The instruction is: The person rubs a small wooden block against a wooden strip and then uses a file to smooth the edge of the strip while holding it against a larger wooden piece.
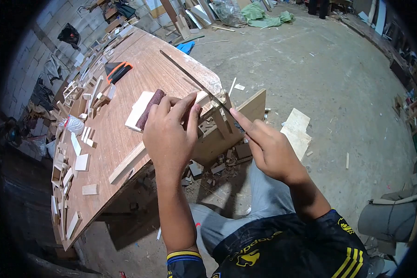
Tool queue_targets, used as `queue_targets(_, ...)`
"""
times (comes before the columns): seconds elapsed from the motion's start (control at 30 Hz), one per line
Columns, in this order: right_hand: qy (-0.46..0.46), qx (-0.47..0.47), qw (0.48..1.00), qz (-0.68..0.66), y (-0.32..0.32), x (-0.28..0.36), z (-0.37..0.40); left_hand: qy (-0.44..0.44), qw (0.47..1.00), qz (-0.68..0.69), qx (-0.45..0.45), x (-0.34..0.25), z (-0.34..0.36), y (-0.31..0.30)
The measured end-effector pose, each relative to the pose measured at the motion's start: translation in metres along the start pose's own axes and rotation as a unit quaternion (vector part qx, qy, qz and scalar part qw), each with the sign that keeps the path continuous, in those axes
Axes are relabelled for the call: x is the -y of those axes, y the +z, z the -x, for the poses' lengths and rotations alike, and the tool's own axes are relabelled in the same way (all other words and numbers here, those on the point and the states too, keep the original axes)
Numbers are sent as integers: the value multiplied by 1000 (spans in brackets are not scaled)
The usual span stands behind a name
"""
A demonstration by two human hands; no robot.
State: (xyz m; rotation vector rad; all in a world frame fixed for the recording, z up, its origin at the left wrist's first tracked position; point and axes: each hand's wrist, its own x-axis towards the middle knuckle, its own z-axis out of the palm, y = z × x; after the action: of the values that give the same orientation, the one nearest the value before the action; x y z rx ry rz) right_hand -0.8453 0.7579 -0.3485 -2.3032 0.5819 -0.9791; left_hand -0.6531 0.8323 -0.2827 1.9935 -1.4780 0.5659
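My right hand (268,150) is closed around the near end of a long, narrow dark blade (188,73), with the index finger stretched along it. Whether it is a file or a saw is not plain. The blade slants across the table corner, over the end of a pale wooden strip (127,163). My left hand (169,132) is closed over this strip at the table edge, fingers curled and partly hiding it. Just beyond that hand lies a dark reddish-brown roll (150,109), like sandpaper, on a white block (138,111).
The wooden table (139,55) carries an orange-and-black tool (118,72), a white wrapped bundle (75,124) and several small wood pieces (82,162). A board (254,105) stands below the corner. Wood scraps and a pale sheet (296,127) lie on the floor.
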Motion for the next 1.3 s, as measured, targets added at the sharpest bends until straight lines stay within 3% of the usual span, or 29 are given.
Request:
queue_targets(0.43,27,22,998,48,-11,35,1,24,1000,-2,-7,2,0,2)
queue_targets(0.53,27,39,996,71,-17,38,-2,-7,1000,9,19,0,-1,0)
queue_targets(0.73,31,40,993,107,-20,44,-1,31,999,-6,-8,1,0,2)
queue_targets(0.83,12,51,992,116,-21,42,1,3,1000,5,8,-2,-1,0)
queue_targets(0.97,-14,31,993,111,-18,40,5,35,999,-23,-9,1,0,1)
queue_targets(1.3,46,60,990,123,-31,53,6,23,1000,-5,-18,4,-1,2)
